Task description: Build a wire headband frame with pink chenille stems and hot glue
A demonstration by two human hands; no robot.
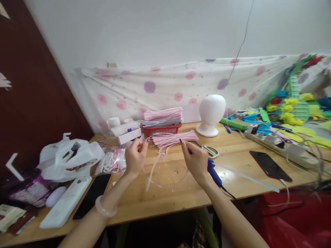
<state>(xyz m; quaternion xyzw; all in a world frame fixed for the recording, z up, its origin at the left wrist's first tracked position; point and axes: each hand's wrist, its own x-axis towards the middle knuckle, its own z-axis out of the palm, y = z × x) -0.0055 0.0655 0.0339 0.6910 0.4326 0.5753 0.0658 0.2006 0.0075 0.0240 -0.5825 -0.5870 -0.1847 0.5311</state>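
Both hands are raised above the middle of the table, holding a thin whitish strip point(164, 133) that bows upward between them. My left hand point(137, 155) pinches one end between thumb and finger; my right hand point(194, 159) pinches the other. The strip's exact kind is unclear. Just behind it lies a fanned bundle of pink strips point(176, 138). Below, on the tabletop, is a knotted pink strip point(154, 168) with fine clear threads around it. Scissors point(212, 151) and a blue glue gun point(214, 173) lie beside my right hand, partly hidden by it.
A red basket point(161, 130) with stacked strips stands behind, near a white foam head point(211, 115). A power strip point(279, 150) and phone point(270, 165) lie right. Plastic bags point(69, 155), a black phone point(93, 196) and a purple tub point(28, 189) crowd the left.
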